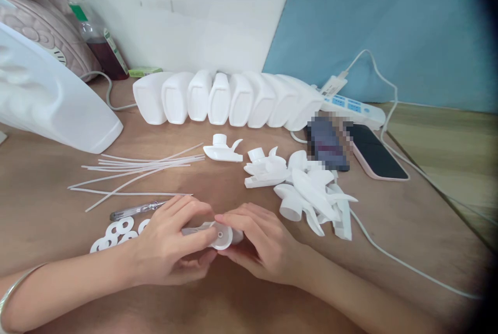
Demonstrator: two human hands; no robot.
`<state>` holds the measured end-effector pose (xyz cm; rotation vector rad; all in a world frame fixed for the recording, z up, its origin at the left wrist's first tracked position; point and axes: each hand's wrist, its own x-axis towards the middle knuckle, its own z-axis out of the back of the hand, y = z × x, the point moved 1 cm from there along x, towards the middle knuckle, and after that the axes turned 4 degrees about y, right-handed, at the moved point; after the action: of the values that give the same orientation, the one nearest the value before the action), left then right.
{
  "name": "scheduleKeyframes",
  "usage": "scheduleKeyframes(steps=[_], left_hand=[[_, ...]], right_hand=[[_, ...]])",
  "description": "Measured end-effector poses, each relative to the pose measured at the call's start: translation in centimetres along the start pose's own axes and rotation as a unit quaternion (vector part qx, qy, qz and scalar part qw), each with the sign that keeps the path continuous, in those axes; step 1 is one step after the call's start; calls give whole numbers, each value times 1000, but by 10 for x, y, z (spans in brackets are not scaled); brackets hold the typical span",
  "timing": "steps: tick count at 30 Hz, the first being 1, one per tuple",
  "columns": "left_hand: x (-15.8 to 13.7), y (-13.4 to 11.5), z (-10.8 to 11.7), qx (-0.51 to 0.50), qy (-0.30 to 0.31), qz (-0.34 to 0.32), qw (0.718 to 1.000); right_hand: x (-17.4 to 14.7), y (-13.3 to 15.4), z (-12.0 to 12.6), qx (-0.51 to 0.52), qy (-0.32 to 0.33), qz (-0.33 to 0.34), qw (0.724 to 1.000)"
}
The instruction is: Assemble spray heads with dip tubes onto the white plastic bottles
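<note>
- Nearest the camera, the left hand (171, 243) and right hand (259, 243) meet low at the middle of the counter (233, 303), both closed around one white spray-head part (220, 235), its round open end facing up toward the camera.
- Just left of the left hand lie white flat rings (116, 233) and a clear-handled screwdriver (136, 210) (touching neither hand).
- Farther out, thin white tubes (143, 168) fan leftward; a pile of spray heads (311, 194) sits right, near the right hand.
- A row of white bottles (229, 99) lines the back edge.
- Bare counter lies between hands and bottles.
</note>
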<state>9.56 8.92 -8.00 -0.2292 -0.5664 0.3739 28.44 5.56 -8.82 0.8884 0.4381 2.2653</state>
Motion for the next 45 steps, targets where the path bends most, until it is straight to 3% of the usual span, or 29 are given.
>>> scheduleKeyframes(steps=[6, 12, 18, 31, 34, 36, 39, 45], left_hand=[[2, 3, 4, -35, 21, -20, 999], [4, 0, 5, -32, 34, -10, 999], [0, -2, 0, -67, 51, 50, 995], [2, -1, 0, -108, 81, 55, 989], [1, 0, 0, -109, 83, 41, 990], [1, 0, 0, -109, 71, 35, 991], [0, 0, -1, -107, 60, 12, 992], [-2, -1, -2, -106, 76, -58, 990]], right_hand=[[-2, 0, -2, 19, -44, -8, 999], [-1, 1, -2, 21, -33, -14, 999], [-2, 0, -3, 13, -46, -12, 999], [-2, -1, 0, 44, -24, -17, 999], [-3, -4, 6, 163, 5, -72, 984], [-2, -9, 7, 243, -5, -157, 957], [9, -18, 2, 244, -41, -263, 933], [48, -20, -26, 152, 11, -232, 961]])
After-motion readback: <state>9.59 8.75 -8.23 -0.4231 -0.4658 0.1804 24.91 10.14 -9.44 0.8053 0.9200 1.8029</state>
